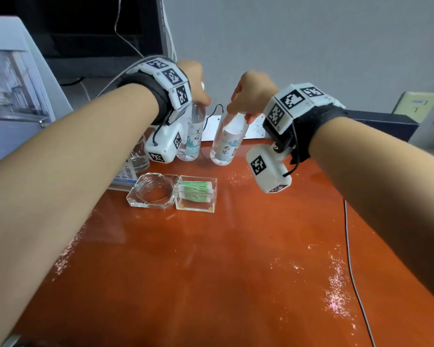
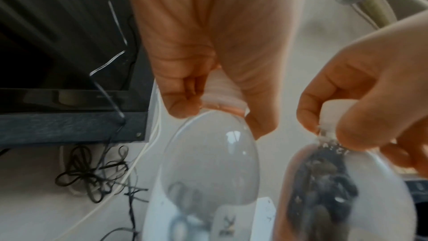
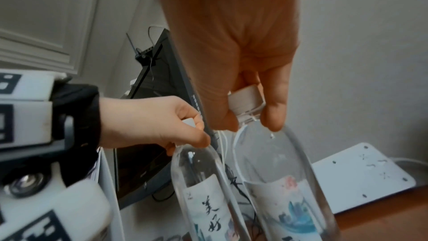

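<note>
Two clear water bottles with white labels stand near the far edge of the orange-red table point(image 1: 223, 259). My left hand point(image 1: 203, 101) pinches the white cap of the left bottle point(image 1: 194, 136), which stands upright. In the left wrist view the thumb and fingers of the left hand point(image 2: 222, 116) close round that cap point(image 2: 220, 96). My right hand point(image 1: 238, 111) grips the cap of the right bottle point(image 1: 226, 144), which leans with its top to the right. The right wrist view shows the right hand point(image 3: 247, 122) round the white cap point(image 3: 246, 101) of its bottle point(image 3: 277, 180).
A glass ashtray point(image 1: 152, 190) and a clear box of green-tipped swabs point(image 1: 196, 194) sit in front of the bottles. A drinking glass point(image 1: 139, 156) stands at the left under my wrist. A black cable point(image 1: 348, 246) runs along the table's right side. A dark monitor point(image 1: 85, 26) stands behind.
</note>
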`<move>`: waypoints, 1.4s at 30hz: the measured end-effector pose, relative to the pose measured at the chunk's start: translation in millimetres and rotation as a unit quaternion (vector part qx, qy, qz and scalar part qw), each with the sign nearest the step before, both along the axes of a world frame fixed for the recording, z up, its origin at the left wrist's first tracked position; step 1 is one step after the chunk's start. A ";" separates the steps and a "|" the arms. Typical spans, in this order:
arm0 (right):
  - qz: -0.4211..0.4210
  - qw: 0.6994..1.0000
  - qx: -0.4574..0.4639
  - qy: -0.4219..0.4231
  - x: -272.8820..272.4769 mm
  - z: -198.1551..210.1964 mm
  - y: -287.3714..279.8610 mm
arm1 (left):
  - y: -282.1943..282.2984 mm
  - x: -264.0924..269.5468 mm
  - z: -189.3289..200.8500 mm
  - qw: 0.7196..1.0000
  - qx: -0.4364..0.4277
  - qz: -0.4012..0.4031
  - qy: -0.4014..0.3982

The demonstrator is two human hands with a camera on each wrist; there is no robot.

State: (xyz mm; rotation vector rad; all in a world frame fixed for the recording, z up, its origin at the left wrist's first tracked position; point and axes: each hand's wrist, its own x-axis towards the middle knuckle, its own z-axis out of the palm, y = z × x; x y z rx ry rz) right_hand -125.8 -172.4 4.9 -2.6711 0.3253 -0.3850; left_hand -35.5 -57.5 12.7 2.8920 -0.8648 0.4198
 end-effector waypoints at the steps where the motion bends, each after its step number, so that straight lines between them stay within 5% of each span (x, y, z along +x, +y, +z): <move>1: -0.011 1.000 0.002 -0.012 -5.9 5.0 -7.2 | -6.0 -4.4 5.1 1.000 -0.006 -0.005 -0.003; 14: -0.155 0.982 -0.030 -0.103 -79.1 32.9 -108.7 | -103.2 -54.0 27.5 0.994 -0.085 -0.063 -0.040; 21: -0.163 0.977 -0.087 -0.104 -91.1 22.3 -151.6 | -137.2 -42.4 16.5 0.991 -0.131 0.014 0.012; 30: -0.102 0.992 0.016 -0.079 -37.1 3.2 -171.9 | -176.3 -3.7 -8.6 0.984 -0.144 0.089 0.064; 42: -0.058 0.995 -0.076 -0.021 52.5 -9.9 -187.6 | -183.6 66.6 -26.6 0.966 -0.218 0.032 0.135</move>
